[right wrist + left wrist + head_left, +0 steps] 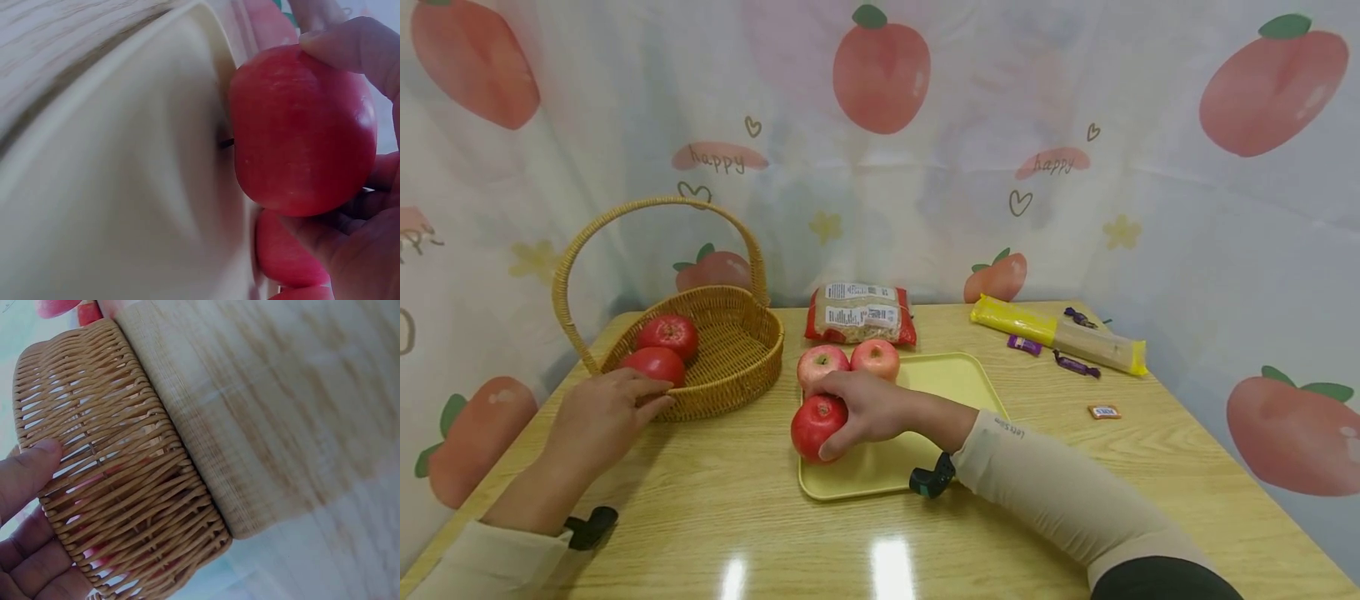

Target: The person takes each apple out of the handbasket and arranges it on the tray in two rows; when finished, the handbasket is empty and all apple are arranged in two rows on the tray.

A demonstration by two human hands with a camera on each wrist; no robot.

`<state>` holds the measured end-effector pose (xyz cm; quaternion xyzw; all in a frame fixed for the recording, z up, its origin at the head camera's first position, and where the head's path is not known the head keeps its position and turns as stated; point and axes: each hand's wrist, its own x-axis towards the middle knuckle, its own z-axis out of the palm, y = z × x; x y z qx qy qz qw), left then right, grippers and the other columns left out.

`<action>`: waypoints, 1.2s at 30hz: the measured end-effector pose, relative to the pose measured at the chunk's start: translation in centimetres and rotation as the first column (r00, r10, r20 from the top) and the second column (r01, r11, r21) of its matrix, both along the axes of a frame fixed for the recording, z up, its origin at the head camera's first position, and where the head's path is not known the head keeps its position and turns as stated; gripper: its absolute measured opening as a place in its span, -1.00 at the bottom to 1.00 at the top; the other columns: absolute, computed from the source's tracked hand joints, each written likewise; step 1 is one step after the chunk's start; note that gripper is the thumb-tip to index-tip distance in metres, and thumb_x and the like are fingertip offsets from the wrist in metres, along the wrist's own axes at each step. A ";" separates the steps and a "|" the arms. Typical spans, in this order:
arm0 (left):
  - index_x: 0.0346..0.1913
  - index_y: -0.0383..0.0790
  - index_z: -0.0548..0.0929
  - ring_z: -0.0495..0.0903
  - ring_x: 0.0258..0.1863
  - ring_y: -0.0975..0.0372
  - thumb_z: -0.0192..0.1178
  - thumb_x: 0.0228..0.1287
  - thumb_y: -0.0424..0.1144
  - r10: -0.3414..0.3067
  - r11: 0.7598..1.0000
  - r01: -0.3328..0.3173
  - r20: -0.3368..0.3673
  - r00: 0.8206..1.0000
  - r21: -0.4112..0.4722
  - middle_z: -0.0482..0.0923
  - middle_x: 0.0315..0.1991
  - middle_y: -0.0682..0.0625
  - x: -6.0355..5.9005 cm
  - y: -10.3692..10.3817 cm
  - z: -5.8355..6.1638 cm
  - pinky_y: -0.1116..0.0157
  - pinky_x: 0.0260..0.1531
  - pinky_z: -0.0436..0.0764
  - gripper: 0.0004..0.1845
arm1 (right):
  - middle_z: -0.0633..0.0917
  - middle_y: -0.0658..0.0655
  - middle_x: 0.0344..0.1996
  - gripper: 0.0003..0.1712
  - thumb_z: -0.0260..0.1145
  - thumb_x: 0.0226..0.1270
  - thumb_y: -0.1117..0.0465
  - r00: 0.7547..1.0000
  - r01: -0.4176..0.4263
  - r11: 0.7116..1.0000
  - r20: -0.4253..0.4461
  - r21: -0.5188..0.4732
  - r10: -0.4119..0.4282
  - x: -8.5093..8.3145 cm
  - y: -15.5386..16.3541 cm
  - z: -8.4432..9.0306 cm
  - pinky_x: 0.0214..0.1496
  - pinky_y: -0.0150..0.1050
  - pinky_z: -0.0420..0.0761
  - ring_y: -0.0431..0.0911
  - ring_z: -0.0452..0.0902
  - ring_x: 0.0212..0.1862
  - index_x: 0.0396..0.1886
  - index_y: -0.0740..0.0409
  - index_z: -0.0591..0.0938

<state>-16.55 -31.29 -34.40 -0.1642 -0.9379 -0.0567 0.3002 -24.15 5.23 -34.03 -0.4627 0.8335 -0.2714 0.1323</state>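
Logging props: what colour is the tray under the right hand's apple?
Pale yellow tray, clearest in the head view.

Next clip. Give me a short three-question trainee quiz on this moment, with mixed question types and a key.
1. True or false: the right hand grips a red apple at the near left corner of the yellow tray.
2. How many apples lie in the wicker basket?
A. none
B. two
C. four
3. Fill in: the left hand rests against the basket's outer ____.

Key
1. True; its fingers curl round the apple, as the right wrist view confirms.
2. B; two red apples sit at its left side.
3. Wall; the left wrist view shows a thumb on the weave.
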 end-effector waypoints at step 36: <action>-0.20 -0.22 0.86 0.71 -0.34 -0.09 0.57 0.07 -0.17 0.023 1.000 -0.022 0.038 0.999 -0.012 0.76 -0.33 -0.13 0.3 0.2 0.2 -0.11 -0.39 0.65 -0.74 | 0.62 0.11 0.29 -0.22 0.52 0.28 -0.05 0.999 -0.047 0.999 0.023 -0.023 0.048 -0.6 0.2 1.5 0.39 -0.29 0.48 -0.13 0.52 0.29 0.41 0.13 0.48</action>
